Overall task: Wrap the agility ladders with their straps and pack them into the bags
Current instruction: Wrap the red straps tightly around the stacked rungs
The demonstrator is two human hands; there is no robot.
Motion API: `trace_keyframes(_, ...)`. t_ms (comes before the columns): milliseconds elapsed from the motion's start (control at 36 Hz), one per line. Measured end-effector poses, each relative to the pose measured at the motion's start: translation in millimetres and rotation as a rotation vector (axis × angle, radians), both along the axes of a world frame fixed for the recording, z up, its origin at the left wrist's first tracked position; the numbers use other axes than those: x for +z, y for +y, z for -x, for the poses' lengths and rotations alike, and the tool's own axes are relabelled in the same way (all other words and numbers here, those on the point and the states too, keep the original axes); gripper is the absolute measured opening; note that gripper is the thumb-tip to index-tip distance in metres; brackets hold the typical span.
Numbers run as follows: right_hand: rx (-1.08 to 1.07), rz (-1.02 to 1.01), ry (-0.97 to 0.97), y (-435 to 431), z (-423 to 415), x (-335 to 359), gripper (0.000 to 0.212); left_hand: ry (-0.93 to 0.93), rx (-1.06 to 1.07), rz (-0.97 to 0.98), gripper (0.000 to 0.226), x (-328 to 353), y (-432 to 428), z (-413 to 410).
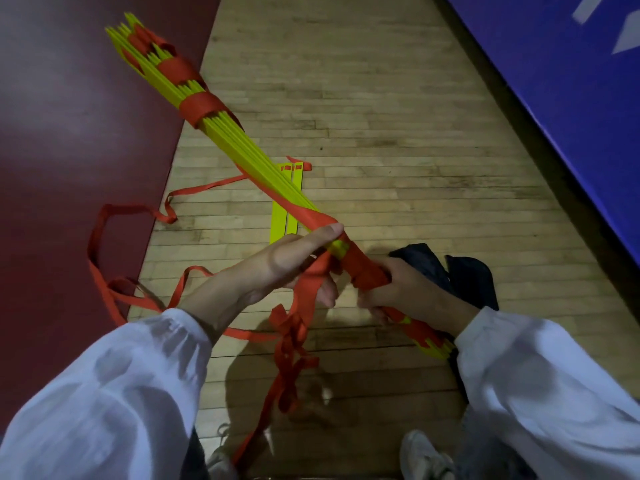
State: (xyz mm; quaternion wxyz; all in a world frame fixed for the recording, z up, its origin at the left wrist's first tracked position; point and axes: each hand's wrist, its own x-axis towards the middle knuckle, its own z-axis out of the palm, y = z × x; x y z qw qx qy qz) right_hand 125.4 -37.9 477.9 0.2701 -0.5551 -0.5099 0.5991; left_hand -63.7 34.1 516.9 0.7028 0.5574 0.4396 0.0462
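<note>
A bundle of yellow ladder rungs (242, 147) slants from upper left down to lower right, held above the floor. Red strap (199, 107) is wound round it in bands near its far end. My right hand (412, 289) grips the bundle over a wrapped red band near its close end. My left hand (294, 261) holds the red strap against the bundle, thumb on top, with loose strap (291, 344) hanging from it in loops. More loose strap (104, 265) trails over the floor to the left. A dark bag (460, 271) lies behind my right hand.
Two yellow rungs (285, 206) lie flat on the wooden floor under the bundle. A dark red mat (69, 133) covers the left. A blue padded wall (571, 98) runs along the right. My shoes (420, 455) show at the bottom edge.
</note>
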Motion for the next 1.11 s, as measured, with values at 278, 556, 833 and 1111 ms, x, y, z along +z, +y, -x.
trace_keyframes(278,-0.1,-0.139,-0.231,4,0,4,0.039,0.036,-0.027,0.06,0.073,1,5,5)
trace_keyframes(556,-0.134,-0.216,-0.398,4,1,-11,0.032,0.098,0.048,-0.042,0.059,-6,3,-2)
trace_keyframes(833,-0.139,-0.247,-0.571,-1,8,-11,0.042,-0.037,0.179,-0.014,0.044,-11,-1,-11)
trace_keyframes(1111,-0.073,-0.062,-0.331,0,2,-1,0.061,-0.116,0.219,-0.063,0.032,-19,-5,-8)
